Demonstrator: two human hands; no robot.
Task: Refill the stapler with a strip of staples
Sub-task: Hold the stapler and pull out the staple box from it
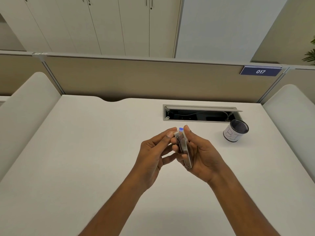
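Observation:
A slim metal stapler with a small blue tip at its far end is held edge-up above the white desk. My right hand grips it from the right, thumb near the blue tip and fingers wrapped under its body. My left hand is at its left side, thumb and forefinger pinched against the stapler's upper end. I cannot make out a separate strip of staples; the fingers hide that part.
A black mesh pen cup with a white paper label stands to the right. Behind the hands an open cable tray is sunk into the desk. Beige partition panels close off the back and both sides.

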